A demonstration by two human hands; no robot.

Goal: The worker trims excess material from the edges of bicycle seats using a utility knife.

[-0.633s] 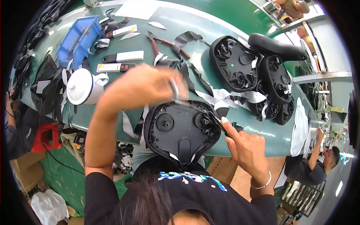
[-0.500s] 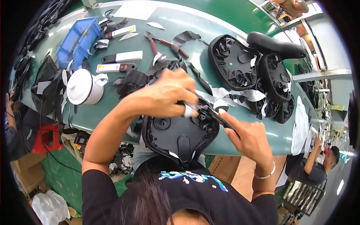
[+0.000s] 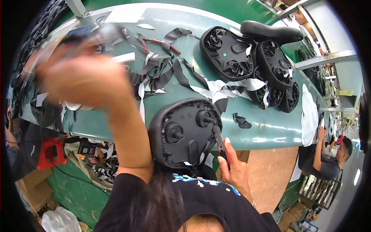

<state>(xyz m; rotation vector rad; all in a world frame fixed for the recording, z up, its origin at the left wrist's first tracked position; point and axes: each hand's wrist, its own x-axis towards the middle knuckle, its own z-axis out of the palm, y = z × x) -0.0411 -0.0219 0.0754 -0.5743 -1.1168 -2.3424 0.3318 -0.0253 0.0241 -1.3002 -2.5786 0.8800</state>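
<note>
A black saddle (image 3: 184, 135) rests underside up over my lap at the table's near edge, its cover wrapped round the rim. My right hand (image 3: 235, 170) is closed on a red and black utility knife (image 3: 222, 147), its blade lying along the saddle's right rim. Out to the left over the table, my left hand (image 3: 85, 79) is smeared by motion, so its fingers and anything in them cannot be made out. It hides most of the white mug (image 3: 72, 105) and much of the blue bin. A blurred greyish shape (image 3: 108, 35) shows beyond this hand.
Black and grey trimmed strips (image 3: 177, 73) lie across the table (image 3: 266, 131), with a small black scrap (image 3: 242, 120) right of the saddle. Red-handled pincers (image 3: 154, 41) lie farther back. Several saddles (image 3: 228, 54) are grouped at the back right. A co-worker (image 3: 328, 156) is at far right.
My left hand has swung from the saddle's far rim to the left side. The saddle's underside now shows more fully. My right hand and the knife have moved down along its right rim.
</note>
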